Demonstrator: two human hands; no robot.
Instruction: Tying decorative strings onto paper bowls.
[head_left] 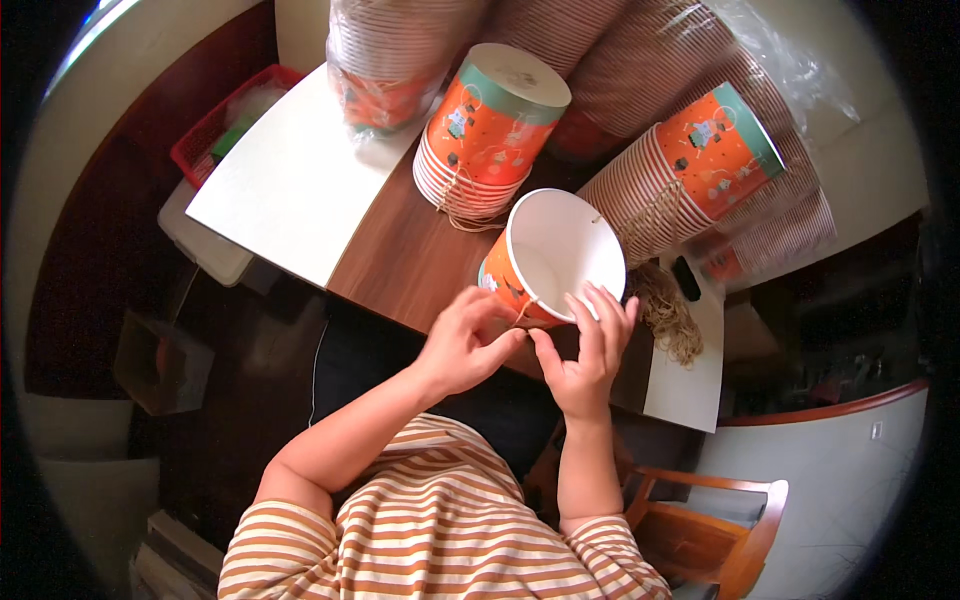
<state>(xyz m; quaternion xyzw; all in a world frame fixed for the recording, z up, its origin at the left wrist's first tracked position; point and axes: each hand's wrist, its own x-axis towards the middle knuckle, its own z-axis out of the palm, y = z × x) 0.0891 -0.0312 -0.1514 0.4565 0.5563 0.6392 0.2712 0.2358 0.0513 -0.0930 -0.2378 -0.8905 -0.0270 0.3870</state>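
In front of me a white-lined paper bucket with an orange printed outside leans with its mouth toward me. A thin piece of twine comes through the wall at its near rim. My left hand is closed, its thumb and curled fingers pinching at this twine beside the bucket. My right hand grips the near right rim, fingers over the edge and thumb toward the left thumb. Behind stands an upside-down stack of the same buckets, with twine hanging at its lower rims.
Another bucket stack lies tilted at the right, with a bundle of loose twine and a dark object near it. Plastic-wrapped stacks fill the back. A red basket is far left; a wooden chair stands lower right.
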